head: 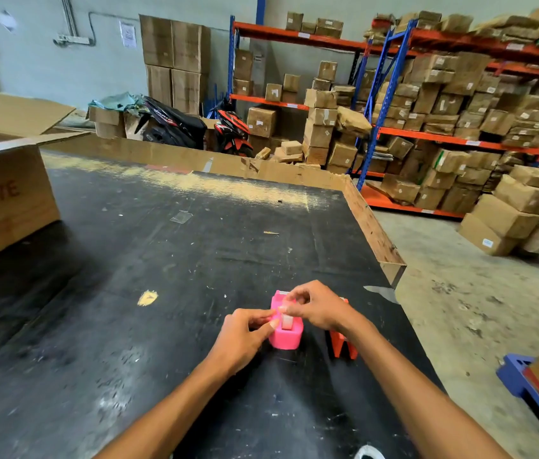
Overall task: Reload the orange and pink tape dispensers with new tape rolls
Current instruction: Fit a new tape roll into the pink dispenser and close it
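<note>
A pink tape dispenser [286, 337] stands on the black table [162, 293], with a clear tape roll [287, 323] seated in its slot. My left hand [241, 339] rests against its left side, thumb and forefinger pinched at the top of the roll. My right hand [314, 306] hovers over the dispenser's front, fingers pinching the tape strip. The orange tape dispenser [342, 347] stands just right of the pink one, mostly hidden behind my right wrist.
A large cardboard box [6, 207] sits at the table's left. A cardboard rim [374, 230] lines the far and right table edges. Beyond stand shelves [460, 94] full of boxes, two motorbikes [195, 127], and a blue pallet [523, 376] at right.
</note>
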